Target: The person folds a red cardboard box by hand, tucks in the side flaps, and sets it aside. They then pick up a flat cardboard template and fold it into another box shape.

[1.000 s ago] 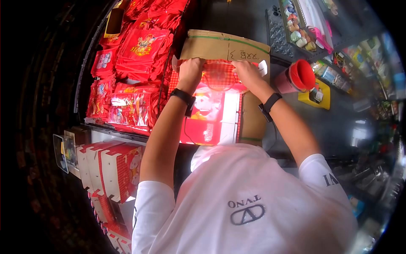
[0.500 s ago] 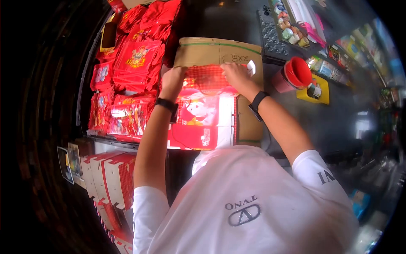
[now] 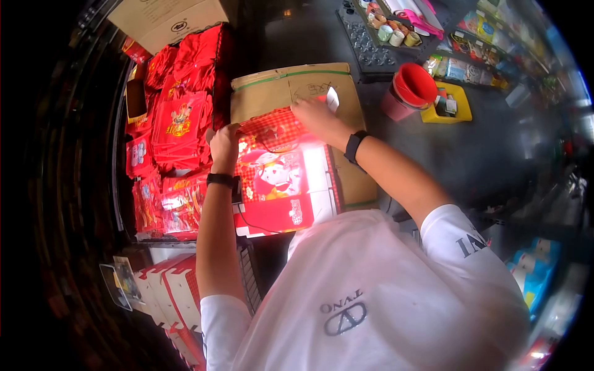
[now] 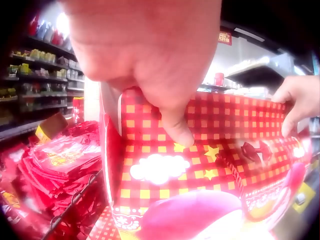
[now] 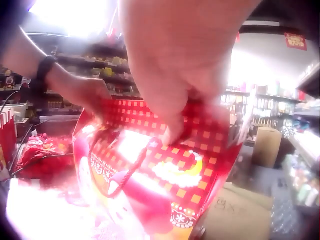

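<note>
Head view shows a glossy red checked paper carrier with a cartoon figure (image 3: 275, 176) lying on a flat brown cardboard box with green tape (image 3: 356, 176), between the person's body and the far side of the dark table (image 3: 427, 161). The left hand (image 3: 224, 149) grips the carrier's upper edge at its left corner; the left wrist view shows its thumb pressed down on the checked face, beside a white cloud print, while its other fingers are mostly hidden. The right hand (image 3: 318, 121) grips the same edge towards the right corner, its thumb on the checked face near a yellow moon print; how its remaining fingers lie, I cannot tell. A twisted red cord handle (image 4: 236, 179) hangs over the carrier's front between the two hands. Left of the carrier lie piles of red printed bags (image 3: 179, 127); to the right stand nested red plastic buckets (image 3: 416, 85) beside a yellow plastic bin (image 3: 461, 111) holding small items.
</note>
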A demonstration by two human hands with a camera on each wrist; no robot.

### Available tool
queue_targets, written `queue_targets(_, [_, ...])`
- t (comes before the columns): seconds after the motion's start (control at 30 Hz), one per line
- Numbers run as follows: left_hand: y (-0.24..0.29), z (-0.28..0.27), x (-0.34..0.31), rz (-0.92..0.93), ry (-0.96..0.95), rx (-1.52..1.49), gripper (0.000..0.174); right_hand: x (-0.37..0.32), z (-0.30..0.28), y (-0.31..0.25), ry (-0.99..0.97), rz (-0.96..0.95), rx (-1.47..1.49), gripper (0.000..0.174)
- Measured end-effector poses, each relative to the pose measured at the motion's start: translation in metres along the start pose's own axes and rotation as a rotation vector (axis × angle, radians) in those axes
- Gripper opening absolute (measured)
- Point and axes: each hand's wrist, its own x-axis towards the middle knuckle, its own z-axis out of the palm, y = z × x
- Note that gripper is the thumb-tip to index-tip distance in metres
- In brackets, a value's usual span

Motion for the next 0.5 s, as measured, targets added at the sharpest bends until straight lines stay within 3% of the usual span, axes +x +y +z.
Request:
queue_targets(0.17, [0.001,0.006,0.003,-0.009,-0.042,0.045,0.021,0.000,0.007,-0.001,-0.012,0.093,-0.041,0.006])
queue_targets(0.3, [0.001,0.012,0.004,0.122,0.050,0.033,0.017,-0.003,0.007,0.002,0.002,0.074,-0.006,0.007])
queue_targets(0.4, [0.014,0.011,0.008,0.113,-0.008,0.020,0.016,-0.005,0.010,0.001,0.032,0.073,0.030,0.007])
queue_targets(0.5, [0.048,0.016,0.010,0.087,-0.065,0.002,0.030,-0.007,0.017,0.006,0.038,0.050,0.047,0.008])
